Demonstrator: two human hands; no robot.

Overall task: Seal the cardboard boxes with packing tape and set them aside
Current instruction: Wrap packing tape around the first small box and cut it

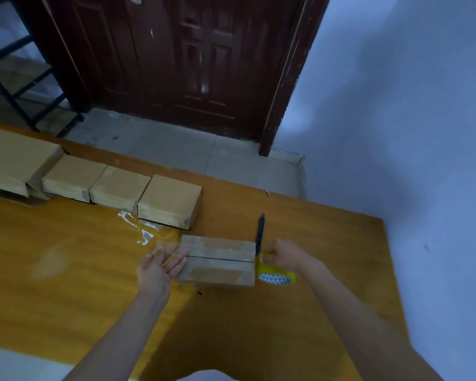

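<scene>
A small cardboard box (pixel 220 264) lies on the orange table (pixel 66 257), its two top flaps meeting at a dark seam. My left hand (pixel 160 266) rests with straight fingers against the box's left end, over a strip of clear tape there. To the right of the box, my right hand (pixel 285 254) grips the yellow tape roll (pixel 278 276), which rests on the table. A row of three similar boxes (pixel 121 191) stands behind, beside a larger box (pixel 17 158) at the far left.
A dark pen or knife (pixel 260 229) lies just behind the box's right end. Crumpled clear tape (pixel 140 226) sticks to the table in front of the row. Beyond the table are a dark wooden door (pixel 182 59), a black shelf frame (pixel 19 78) and a white wall.
</scene>
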